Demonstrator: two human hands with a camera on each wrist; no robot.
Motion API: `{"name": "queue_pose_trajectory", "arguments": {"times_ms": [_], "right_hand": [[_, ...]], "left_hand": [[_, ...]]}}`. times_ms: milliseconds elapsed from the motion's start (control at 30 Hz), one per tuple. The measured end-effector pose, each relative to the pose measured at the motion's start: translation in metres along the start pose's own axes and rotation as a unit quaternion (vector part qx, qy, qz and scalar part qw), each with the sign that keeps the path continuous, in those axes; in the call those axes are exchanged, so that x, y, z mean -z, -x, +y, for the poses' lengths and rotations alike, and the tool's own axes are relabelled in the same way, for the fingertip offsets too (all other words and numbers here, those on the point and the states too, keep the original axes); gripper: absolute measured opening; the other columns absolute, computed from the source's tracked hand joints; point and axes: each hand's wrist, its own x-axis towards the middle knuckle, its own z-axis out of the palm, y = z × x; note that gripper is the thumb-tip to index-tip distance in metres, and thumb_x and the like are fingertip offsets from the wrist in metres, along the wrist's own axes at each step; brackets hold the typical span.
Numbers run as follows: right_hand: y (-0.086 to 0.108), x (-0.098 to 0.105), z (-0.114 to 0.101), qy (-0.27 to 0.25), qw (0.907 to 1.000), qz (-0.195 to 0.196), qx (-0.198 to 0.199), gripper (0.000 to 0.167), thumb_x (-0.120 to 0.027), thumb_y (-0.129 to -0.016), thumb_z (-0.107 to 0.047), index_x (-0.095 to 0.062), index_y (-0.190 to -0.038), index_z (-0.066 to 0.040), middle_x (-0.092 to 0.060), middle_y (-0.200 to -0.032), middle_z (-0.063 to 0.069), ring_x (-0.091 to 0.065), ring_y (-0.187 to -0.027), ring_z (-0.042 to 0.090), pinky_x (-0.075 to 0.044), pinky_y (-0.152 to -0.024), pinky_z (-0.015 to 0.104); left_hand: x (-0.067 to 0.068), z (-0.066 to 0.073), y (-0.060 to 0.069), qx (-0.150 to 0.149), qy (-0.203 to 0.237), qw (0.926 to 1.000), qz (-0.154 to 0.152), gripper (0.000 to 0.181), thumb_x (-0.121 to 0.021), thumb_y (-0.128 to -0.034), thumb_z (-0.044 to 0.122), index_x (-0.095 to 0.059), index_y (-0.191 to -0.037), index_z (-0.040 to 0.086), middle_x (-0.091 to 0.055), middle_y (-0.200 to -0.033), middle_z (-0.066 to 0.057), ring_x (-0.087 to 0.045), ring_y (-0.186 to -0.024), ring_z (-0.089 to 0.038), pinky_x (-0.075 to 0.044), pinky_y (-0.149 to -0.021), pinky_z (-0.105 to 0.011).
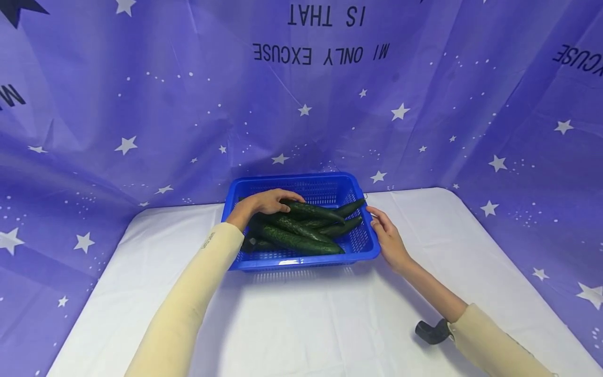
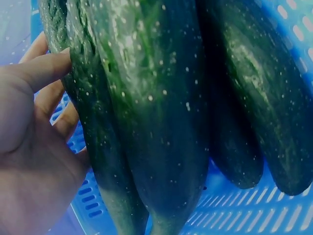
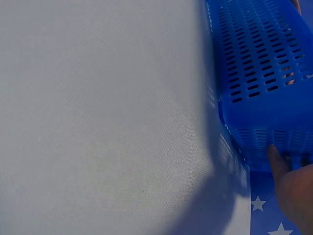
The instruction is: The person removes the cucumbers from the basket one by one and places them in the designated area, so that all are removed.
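Several dark green cucumbers lie together in a blue perforated basket. Reaching in from the left, the left hand grips a cucumber on top of the pile. In the left wrist view the thumb of the left hand rests on one side of the bumpy cucumber, with fingers bent behind it. The right hand touches the basket's right side near the rim, fingers extended. One finger of the right hand lies against the wall of the basket in the right wrist view.
The basket stands at the back of a table with a white cloth. Behind and beside the table hangs a purple curtain with stars and lettering. A black curved object is beside the right sleeve.
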Motion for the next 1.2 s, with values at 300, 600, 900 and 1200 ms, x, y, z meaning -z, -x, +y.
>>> {"name": "queue_pose_trajectory", "arguments": {"times_ms": [300, 600, 900, 1200], "right_hand": [[-0.001, 0.0, 0.0, -0.002, 1.0, 0.001, -0.001, 0.045, -0.033, -0.111, -0.017, -0.032, -0.154, -0.003, -0.042, -0.147, 0.025, -0.049, -0.127, 0.036, -0.05, -0.092, 0.026], [-0.001, 0.001, 0.001, -0.015, 0.9999, 0.003, 0.003, 0.045, -0.033, -0.111, -0.016, -0.033, -0.153, -0.002, -0.043, -0.144, 0.027, -0.058, -0.114, 0.019, -0.052, -0.088, 0.026], [-0.001, 0.0, 0.001, -0.024, 0.9997, 0.004, 0.007, 0.044, -0.033, -0.111, -0.014, -0.033, -0.153, -0.001, -0.043, -0.143, 0.027, -0.059, -0.111, 0.016, -0.052, -0.088, 0.025], [0.0, 0.0, 0.001, -0.012, 0.9999, 0.001, 0.005, 0.045, -0.033, -0.111, -0.015, -0.032, -0.153, -0.001, -0.042, -0.145, 0.027, -0.057, -0.115, 0.015, -0.05, -0.089, 0.023]], "left_hand": [[0.002, 0.007, -0.002, -0.021, -0.012, 0.9996, 0.017, 0.045, -0.048, -0.1045, 0.002, -0.049, -0.148, 0.013, -0.035, -0.157, -0.013, -0.027, -0.145, -0.032, -0.027, -0.114, -0.051], [0.006, 0.03, -0.002, -0.044, -0.016, 0.9983, 0.035, 0.045, -0.049, -0.1052, 0.005, -0.049, -0.148, 0.019, -0.035, -0.158, -0.007, -0.027, -0.146, -0.026, -0.027, -0.114, -0.048], [0.012, 0.055, 0.009, -0.109, -0.028, 0.9913, 0.068, 0.044, -0.051, -0.1037, 0.003, -0.051, -0.146, 0.013, -0.044, -0.152, -0.007, -0.036, -0.141, -0.025, -0.033, -0.111, -0.045], [0.022, 0.06, 0.029, -0.118, -0.047, 0.9799, 0.154, 0.044, -0.055, -0.1021, 0.003, -0.05, -0.145, 0.011, -0.047, -0.149, -0.01, -0.036, -0.14, -0.028, -0.019, -0.116, -0.05]]}}
